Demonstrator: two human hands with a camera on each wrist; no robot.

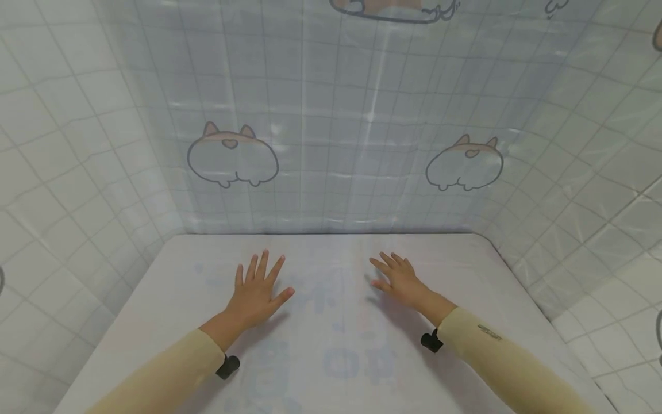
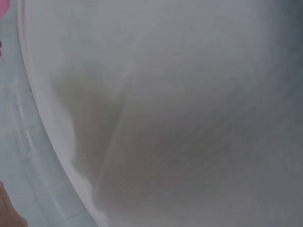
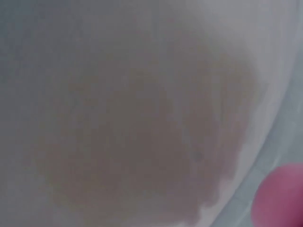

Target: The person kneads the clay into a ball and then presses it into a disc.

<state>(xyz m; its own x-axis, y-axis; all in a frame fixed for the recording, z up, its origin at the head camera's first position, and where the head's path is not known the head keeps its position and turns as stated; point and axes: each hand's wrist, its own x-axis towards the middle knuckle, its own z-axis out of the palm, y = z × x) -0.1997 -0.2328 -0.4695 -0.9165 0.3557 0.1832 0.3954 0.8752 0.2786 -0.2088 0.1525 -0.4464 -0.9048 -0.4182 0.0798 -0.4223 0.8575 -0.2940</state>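
In the head view my left hand [image 1: 254, 302] is over the left half of a white table [image 1: 331, 322], palm down with fingers straight and spread. Opposite it, my right hand [image 1: 403, 282] reaches in from the right, its fingers extended and angled toward the middle. Neither hand holds anything. Each casts a shadow on the tabletop. The left wrist view has a bit of finger [image 2: 8, 210] at its lower left edge and a dim shadow on the white surface. A pinkish fingertip [image 3: 279, 198] fills the lower right corner of the right wrist view.
A grid-patterned curtain [image 1: 331, 115] with cartoon animal drawings rises behind the table's far edge, and similar sheets stand on both sides. Small black devices [image 1: 227, 367] are strapped at both wrists, by the cream sleeves [image 1: 165, 368]. Faint bluish marks show on the tabletop.
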